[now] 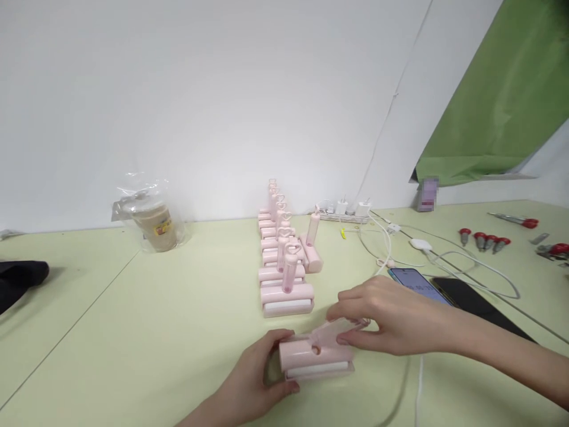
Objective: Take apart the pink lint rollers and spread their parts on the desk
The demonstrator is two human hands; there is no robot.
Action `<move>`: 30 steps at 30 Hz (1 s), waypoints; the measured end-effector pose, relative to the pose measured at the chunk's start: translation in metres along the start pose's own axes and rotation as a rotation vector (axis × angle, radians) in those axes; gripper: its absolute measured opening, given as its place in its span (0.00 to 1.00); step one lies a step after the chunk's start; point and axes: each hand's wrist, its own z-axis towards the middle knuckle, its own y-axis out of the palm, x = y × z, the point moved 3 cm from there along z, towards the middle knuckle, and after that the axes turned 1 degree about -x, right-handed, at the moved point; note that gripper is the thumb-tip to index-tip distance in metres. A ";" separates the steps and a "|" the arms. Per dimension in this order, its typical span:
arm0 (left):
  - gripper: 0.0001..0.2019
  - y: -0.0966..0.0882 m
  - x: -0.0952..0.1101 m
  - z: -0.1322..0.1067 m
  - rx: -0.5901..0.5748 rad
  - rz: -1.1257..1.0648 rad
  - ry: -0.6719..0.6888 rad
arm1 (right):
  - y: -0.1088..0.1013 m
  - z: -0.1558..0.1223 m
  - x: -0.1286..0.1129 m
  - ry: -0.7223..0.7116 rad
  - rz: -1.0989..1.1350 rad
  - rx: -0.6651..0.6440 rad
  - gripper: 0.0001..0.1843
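Observation:
My left hand grips the left end of a pink lint roller, its thumb low on the near side and fingers over the back. A white roll shows along the roller's front under a clear cover. My right hand pinches a pale, see-through pink handle piece that slants up over the roller's right part. There is a small round hole in the roller's top. Behind my hands stands a row of like pink lint rollers, with upright handles that end in heart-shaped loops. Another lint roller is turned askew right of the row.
A bagged drink cup stands at the back left. Two phones, one a lit phone and one a dark phone, lie beyond my right forearm among white cables. A power strip and red-handled tools are farther back.

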 end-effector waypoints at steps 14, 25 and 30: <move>0.27 -0.002 0.000 0.000 -0.004 0.012 0.031 | -0.016 0.031 -0.025 -0.061 -0.167 -0.210 0.06; 0.27 0.004 0.001 -0.004 0.043 -0.026 -0.041 | 0.004 0.046 -0.028 0.202 -0.135 -0.043 0.12; 0.25 0.017 0.009 -0.006 0.099 0.029 -0.201 | 0.016 0.034 -0.023 0.438 -0.049 0.074 0.09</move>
